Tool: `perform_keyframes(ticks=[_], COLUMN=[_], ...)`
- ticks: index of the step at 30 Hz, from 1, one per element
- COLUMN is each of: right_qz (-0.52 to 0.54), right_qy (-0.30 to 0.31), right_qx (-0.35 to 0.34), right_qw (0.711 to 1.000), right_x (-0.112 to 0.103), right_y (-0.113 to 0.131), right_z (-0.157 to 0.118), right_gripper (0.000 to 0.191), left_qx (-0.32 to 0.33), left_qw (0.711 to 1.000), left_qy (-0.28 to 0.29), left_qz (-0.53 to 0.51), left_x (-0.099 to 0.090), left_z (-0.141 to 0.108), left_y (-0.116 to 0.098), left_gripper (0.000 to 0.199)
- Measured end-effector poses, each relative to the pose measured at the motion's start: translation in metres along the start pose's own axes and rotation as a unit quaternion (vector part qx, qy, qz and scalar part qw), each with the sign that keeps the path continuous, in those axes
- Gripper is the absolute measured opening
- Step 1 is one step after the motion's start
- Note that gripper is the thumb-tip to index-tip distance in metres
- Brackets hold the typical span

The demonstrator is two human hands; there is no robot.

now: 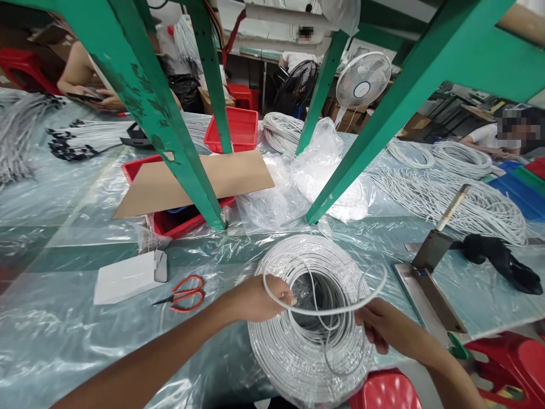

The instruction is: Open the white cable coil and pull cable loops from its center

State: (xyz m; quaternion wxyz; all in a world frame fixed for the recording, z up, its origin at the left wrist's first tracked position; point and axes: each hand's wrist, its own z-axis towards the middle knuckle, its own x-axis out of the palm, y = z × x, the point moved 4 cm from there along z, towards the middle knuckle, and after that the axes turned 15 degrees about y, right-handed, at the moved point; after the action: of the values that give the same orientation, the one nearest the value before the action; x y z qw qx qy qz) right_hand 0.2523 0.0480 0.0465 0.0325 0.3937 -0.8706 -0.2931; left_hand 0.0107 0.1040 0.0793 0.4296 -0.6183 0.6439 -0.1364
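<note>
A large coil of white cable [272, 352], partly wrapped in clear film, lies at the table's front edge. Over its upper left part is my left hand [266, 298], fingers curled in at the coil's centre; what they hold is too small to make out. My right hand [378, 321], at the coil's right side, pinches a loose white cable [315, 312] that arcs above the coil between both hands. Thinner loops of cable hang over the coil's hole. Orange-handled scissors [187, 293] lie to the left, beside a white box [128, 276].
Green posts [366, 136] rise behind the coil. Cardboard [238, 173] rests over a red bin [174, 224]. A metal fixture [430, 289] and black cloth [502, 264] are at right. Cable bundles [460, 199] lie behind, a red stool [387, 392] below. Other people sit farther back.
</note>
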Motion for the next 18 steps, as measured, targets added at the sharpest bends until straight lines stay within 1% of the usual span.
perform_keyframes(ticks=[2, 4, 6, 7, 8, 9, 10, 11, 12, 13, 14, 15, 16, 17, 18], right_qz=[-0.026, -0.077, -0.136, -0.153, -0.156, -0.153, -0.153, -0.163, -0.182, -0.205, -0.229, -0.24, -0.224, -0.176, -0.1], right_qy=[0.009, -0.026, -0.07, -0.07, -0.048, -0.02, -0.002, -0.003, -0.027, -0.066, -0.107, -0.134, -0.139, -0.127, -0.108], right_qx=[0.014, 0.026, 0.022, 0.007, -0.019, -0.054, -0.091, -0.118, -0.134, -0.138, -0.134, -0.138, -0.16, -0.201, -0.256], right_qw=[1.0, 0.996, 0.988, 0.986, 0.986, 0.987, 0.984, 0.98, 0.974, 0.967, 0.958, 0.952, 0.951, 0.955, 0.955], right_x=[0.007, 0.01, 0.011, 0.012, 0.015, 0.017, 0.019, 0.019, 0.017, 0.014, 0.012, 0.011, 0.012, 0.015, 0.018], right_y=[0.007, 0.014, 0.023, 0.028, 0.033, 0.038, 0.044, 0.049, 0.054, 0.058, 0.062, 0.067, 0.071, 0.076, 0.083], right_z=[0.014, 0.022, 0.024, 0.025, 0.026, 0.027, 0.028, 0.03, 0.032, 0.034, 0.037, 0.04, 0.042, 0.044, 0.045], right_gripper=[0.029, 0.027, 0.026, 0.027, 0.027, 0.027, 0.026, 0.027, 0.027, 0.028, 0.029, 0.03, 0.032, 0.033, 0.033], left_qx=[-0.008, -0.047, -0.142, -0.195, -0.228, -0.228, -0.191, -0.127, -0.054, 0.017, 0.068, 0.104, 0.131, 0.149, 0.168], left_qw=[1.0, 0.997, 0.98, 0.963, 0.945, 0.935, 0.936, 0.945, 0.956, 0.966, 0.971, 0.972, 0.969, 0.964, 0.956], left_qy=[-0.008, -0.043, -0.11, -0.155, -0.203, -0.243, -0.266, -0.27, -0.251, -0.216, -0.178, -0.149, -0.134, -0.137, -0.147], left_qz=[0.021, 0.052, 0.087, 0.101, 0.114, 0.125, 0.132, 0.137, 0.14, 0.143, 0.144, 0.15, 0.161, 0.173, 0.19], left_x=[0.003, -0.002, -0.016, -0.025, -0.032, -0.036, -0.036, -0.032, -0.023, -0.01, 0.004, 0.019, 0.032, 0.043, 0.052], left_z=[0.001, -0.005, -0.017, -0.024, -0.031, -0.035, -0.036, -0.034, -0.03, -0.024, -0.018, -0.013, -0.008, -0.006, -0.004], left_y=[0.0, 0.004, 0.013, 0.017, 0.02, 0.02, 0.017, 0.012, 0.006, -0.001, -0.006, -0.011, -0.015, -0.019, -0.023], left_gripper=[0.018, 0.022, 0.027, 0.027, 0.027, 0.032, 0.041, 0.049, 0.052, 0.05, 0.044, 0.035, 0.022, 0.011, 0.011])
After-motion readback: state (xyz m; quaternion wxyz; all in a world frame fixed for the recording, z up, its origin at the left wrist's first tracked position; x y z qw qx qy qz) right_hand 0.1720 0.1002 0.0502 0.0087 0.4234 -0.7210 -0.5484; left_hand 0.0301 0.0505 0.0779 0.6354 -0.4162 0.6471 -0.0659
